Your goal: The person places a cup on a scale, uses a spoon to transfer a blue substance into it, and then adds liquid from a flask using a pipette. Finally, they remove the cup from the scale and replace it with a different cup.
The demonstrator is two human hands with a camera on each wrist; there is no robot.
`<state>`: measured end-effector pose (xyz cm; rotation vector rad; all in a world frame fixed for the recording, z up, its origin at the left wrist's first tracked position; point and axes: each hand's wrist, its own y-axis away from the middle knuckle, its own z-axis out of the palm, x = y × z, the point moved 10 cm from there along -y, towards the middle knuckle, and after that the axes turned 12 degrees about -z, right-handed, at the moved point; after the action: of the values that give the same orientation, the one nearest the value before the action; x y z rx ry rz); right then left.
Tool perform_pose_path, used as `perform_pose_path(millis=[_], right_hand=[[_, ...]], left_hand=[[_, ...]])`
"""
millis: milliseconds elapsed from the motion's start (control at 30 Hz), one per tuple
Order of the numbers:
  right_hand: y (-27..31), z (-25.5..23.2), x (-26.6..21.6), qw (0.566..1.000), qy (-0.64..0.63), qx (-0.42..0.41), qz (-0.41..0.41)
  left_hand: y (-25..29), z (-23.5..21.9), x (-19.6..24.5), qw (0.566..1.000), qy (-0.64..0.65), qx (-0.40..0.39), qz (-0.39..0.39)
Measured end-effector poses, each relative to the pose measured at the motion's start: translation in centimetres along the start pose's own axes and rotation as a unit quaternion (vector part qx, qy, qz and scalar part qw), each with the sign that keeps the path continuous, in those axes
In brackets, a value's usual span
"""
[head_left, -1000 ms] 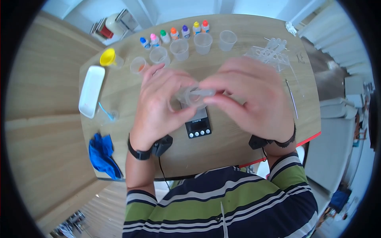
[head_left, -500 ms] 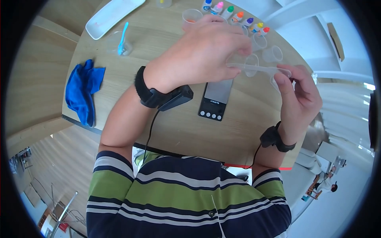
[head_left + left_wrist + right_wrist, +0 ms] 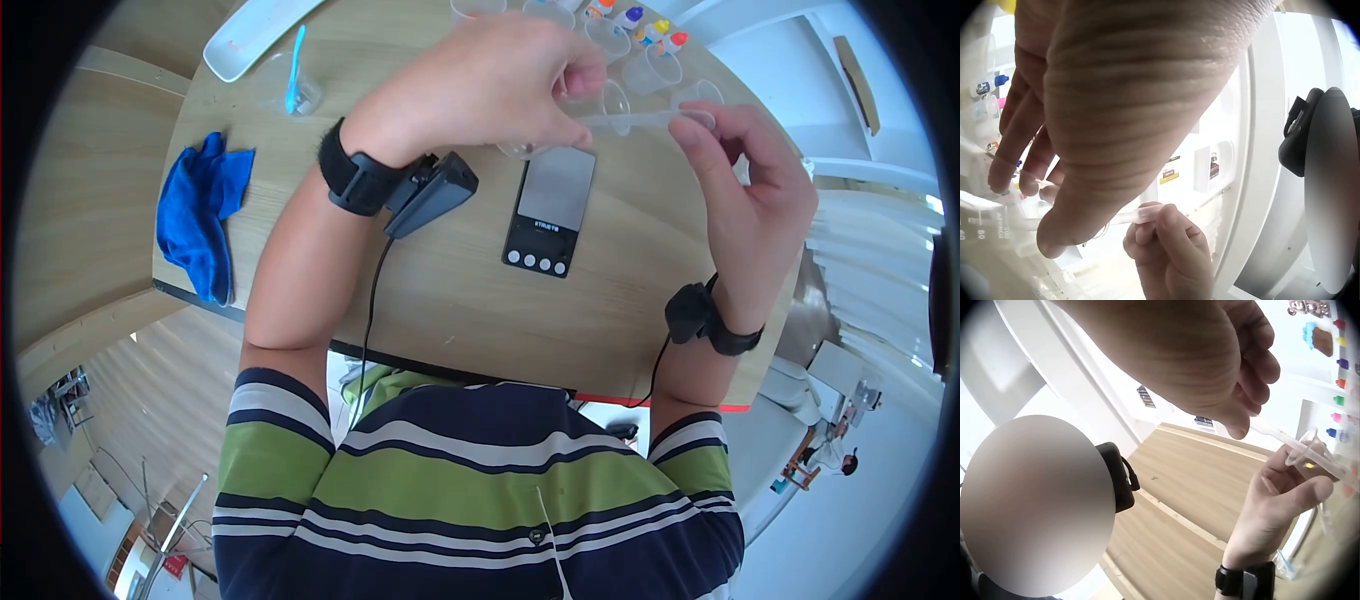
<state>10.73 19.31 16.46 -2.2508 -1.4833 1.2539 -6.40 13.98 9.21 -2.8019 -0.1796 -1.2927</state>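
In the head view, my left hand (image 3: 475, 90) is raised above the scale (image 3: 548, 215), its fingers curled round a clear container. Graduation marks show on the container (image 3: 988, 232) in the left wrist view. My right hand (image 3: 755, 185) pinches the bulb end of a clear plastic dropper (image 3: 648, 119). The dropper lies nearly level between the hands, its far part passing by a clear round rim (image 3: 1304, 447) beside the left hand (image 3: 1279, 500) in the right wrist view. Whether its tip is inside the container, I cannot tell.
Clear cups (image 3: 652, 70) and colour-capped bottles (image 3: 655, 32) line the far side. At left are a white tray (image 3: 240, 48), a cup with a light-blue stick (image 3: 294, 80) and a blue cloth (image 3: 200, 215). A cable (image 3: 372, 310) hangs from the left wrist.
The hands were together over the scale and have since moved apart, the dropper now stretched between them. The head view has turned, and the table's far side has slid upward in it.
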Motion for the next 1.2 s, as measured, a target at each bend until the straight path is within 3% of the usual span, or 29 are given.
perform_pose_path(millis=[133, 267, 333, 500, 667, 767, 1200], right_hand=[[0.1, 0.0, 0.3, 1.0, -0.006, 0.007, 0.011], [0.1, -0.8, 0.1, 0.999, -0.025, 0.043, 0.011], [-0.1, -0.5, -0.4, 0.999, -0.016, 0.017, -0.037], [-0.1, -1.0, 0.1, 0.999, -0.023, 0.019, -0.011], [-0.1, -1.7, 0.6, 0.998, -0.036, 0.047, 0.01], [-0.1, -2.1, 1.0, 0.997, -0.047, 0.061, 0.019], [0.1, -1.6, 2.2, 0.997, -0.053, 0.051, 0.03]], left_hand=[[0.0, 0.6, 0.1, 1.0, -0.025, -0.008, -0.018], [0.4, 0.5, 1.4, 0.999, -0.034, -0.009, 0.028], [0.5, 0.6, 1.8, 1.0, -0.01, -0.019, 0.005], [-0.9, 1.5, 2.4, 0.997, 0.032, -0.066, -0.037], [-1.8, 2.3, 3.3, 0.997, -0.018, -0.066, -0.018], [-2.1, 2.1, 4.2, 0.995, 0.026, -0.092, 0.012], [-1.8, 1.4, 4.1, 0.998, 0.007, -0.046, 0.035]])
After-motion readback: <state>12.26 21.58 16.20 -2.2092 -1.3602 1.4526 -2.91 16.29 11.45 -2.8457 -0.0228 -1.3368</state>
